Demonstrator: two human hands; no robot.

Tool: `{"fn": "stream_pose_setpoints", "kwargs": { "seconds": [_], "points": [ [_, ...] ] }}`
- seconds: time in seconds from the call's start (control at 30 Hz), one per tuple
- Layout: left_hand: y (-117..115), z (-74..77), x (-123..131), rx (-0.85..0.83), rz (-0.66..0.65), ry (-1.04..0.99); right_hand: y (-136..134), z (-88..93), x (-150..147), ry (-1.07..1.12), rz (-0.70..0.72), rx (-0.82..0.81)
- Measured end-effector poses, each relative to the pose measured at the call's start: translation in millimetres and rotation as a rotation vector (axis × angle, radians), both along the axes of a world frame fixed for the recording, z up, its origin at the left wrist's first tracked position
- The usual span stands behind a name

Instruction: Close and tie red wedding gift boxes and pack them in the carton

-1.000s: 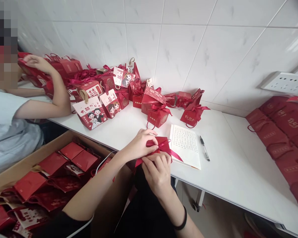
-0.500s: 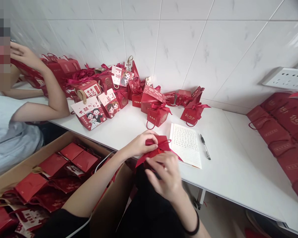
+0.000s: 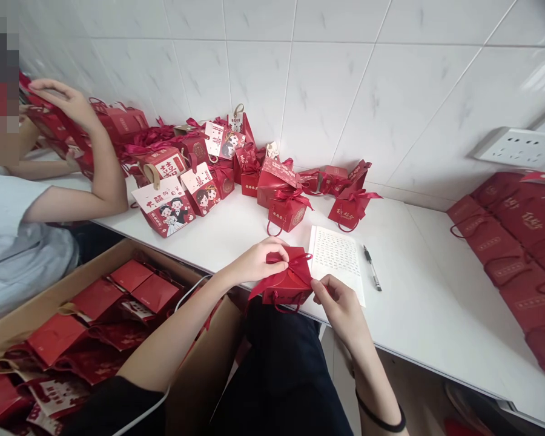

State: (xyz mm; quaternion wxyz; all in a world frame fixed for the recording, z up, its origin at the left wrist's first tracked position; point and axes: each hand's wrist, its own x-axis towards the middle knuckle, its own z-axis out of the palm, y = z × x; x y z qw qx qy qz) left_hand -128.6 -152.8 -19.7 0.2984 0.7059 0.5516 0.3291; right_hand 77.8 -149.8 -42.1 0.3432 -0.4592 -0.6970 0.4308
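Observation:
A red gift box (image 3: 290, 293) with rope handles sits at the front edge of the white table. A red ribbon bow (image 3: 295, 264) lies across its top. My left hand (image 3: 264, 260) pinches the bow near its knot at the back left of the box. At the box's right side my right hand (image 3: 338, 297) has its thumb and forefinger closed on the ribbon's right end. An open notebook (image 3: 338, 257) with handwriting lies just right of the box, close to my right hand.
A black pen (image 3: 372, 268) lies beside the notebook. Several finished-looking red boxes (image 3: 287, 212) stand toward the wall. Red bags (image 3: 513, 254) are stacked at right. A carton (image 3: 86, 254) of red boxes is at lower left, near a co-worker's arm (image 3: 102, 169).
My right hand has moved right, from over the box front to the ribbon's right end, and its fingers have closed. My left hand stays on the bow. The co-worker's hand has shifted slightly.

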Motion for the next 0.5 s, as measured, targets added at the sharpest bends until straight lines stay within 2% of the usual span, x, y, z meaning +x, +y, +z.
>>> {"fn": "stream_pose_setpoints", "kwargs": {
  "seconds": [0.27, 0.5],
  "points": [
    [2.6, -3.4, -2.4, 0.031, -0.020, 0.002, -11.4, 1.6, 4.3, -0.012, 0.130, -0.112],
    [6.2, -8.6, -4.5, 0.049, -0.033, -0.026, -8.5, -2.4, 4.0, 0.023, 0.191, -0.061]
  ]
}}
